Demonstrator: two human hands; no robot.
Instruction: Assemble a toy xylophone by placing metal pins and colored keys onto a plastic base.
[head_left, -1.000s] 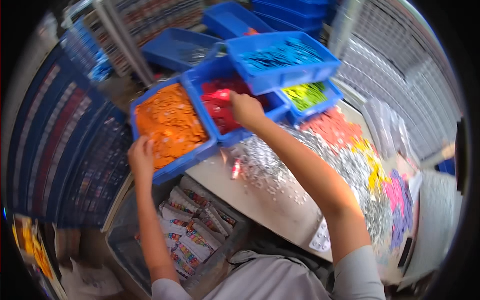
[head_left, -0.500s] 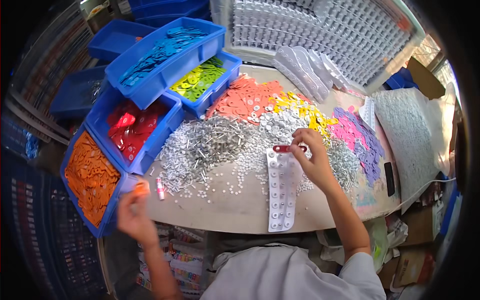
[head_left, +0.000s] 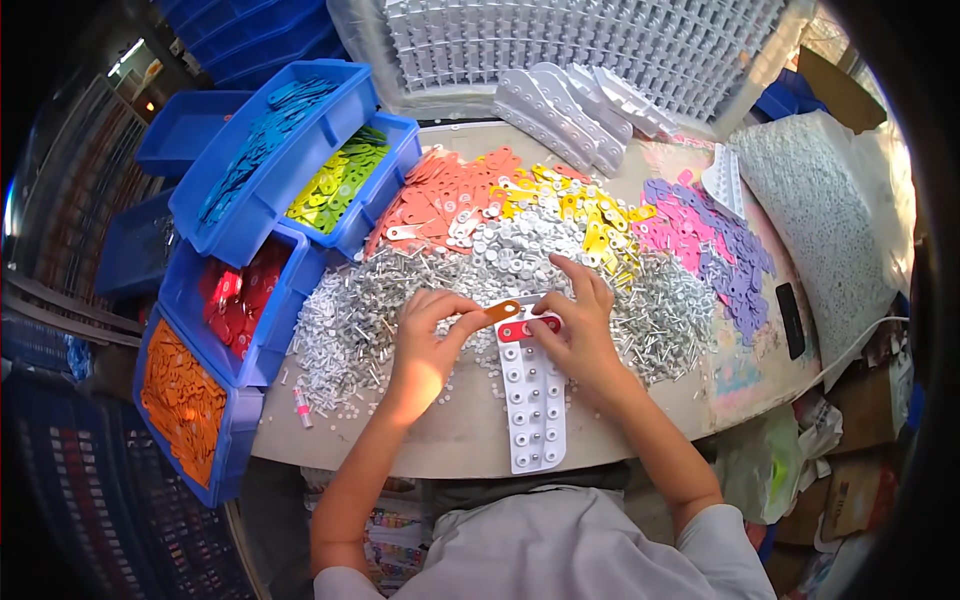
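Note:
A long white plastic tray [head_left: 535, 400] with two rows of round studs lies on the table in front of me. Across its far end rests a small red plastic tab [head_left: 515, 331] with a hole. My left hand [head_left: 432, 345] pinches an orange plastic tab [head_left: 502, 311] by one end, just above the red one. My right hand [head_left: 583, 325] is at the right end of the red tab, thumb and a fingertip closed on it, another finger raised. Fingertips partly cover the tray's far corner.
Beyond my hands spread heaps of metal rivets [head_left: 670, 320], white caps [head_left: 530, 245], and coral tabs [head_left: 450, 195], with yellow, pink and purple tabs beside them. Blue bins stand left, one holding orange tabs [head_left: 180, 400]. A black phone-like slab [head_left: 790, 320] lies right. More white trays [head_left: 565, 115] are stacked behind.
My left hand has moved from beside the orange bin to the tray's far end, carrying an orange tab. The right hand stays at the red tab, its thumb now lower against it.

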